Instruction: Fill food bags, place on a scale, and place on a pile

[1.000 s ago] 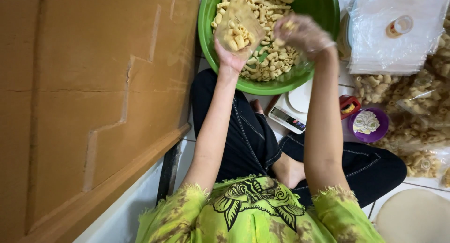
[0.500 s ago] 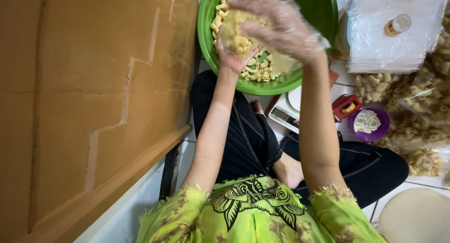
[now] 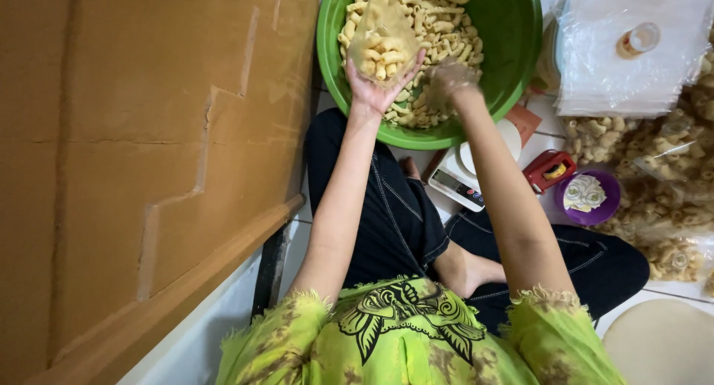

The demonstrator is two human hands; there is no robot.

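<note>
Over the near rim of the green basin (image 3: 513, 28), which sits on the tiled floor (image 3: 554, 128) in front of the seated person's crossed legs, both hands are at work among short, pale, tube-shaped snacks (image 3: 439, 21). The left hand (image 3: 379, 84) is clenched on the lower end of a small clear bag (image 3: 383, 32), holding it upright with its mouth away from the body, so the snacks already inside settle toward the palm instead of spilling. The right hand (image 3: 450, 80), wrapped in a thin plastic glove, is just beside it, low in the pile; it is blurred, and I cannot tell whether it is grasping snacks or released.

Between the basin and the right knee sits a small digital scale (image 3: 465, 180), close enough for weighing a bag without shifting position. Toward the floor's right edge are a stack of flat clear bags (image 3: 632, 73), a red tape dispenser (image 3: 549, 171), a purple bowl (image 3: 587, 199), and filled snack bags (image 3: 669, 206). A large cardboard sheet (image 3: 134, 147) stands along the left edge.
</note>
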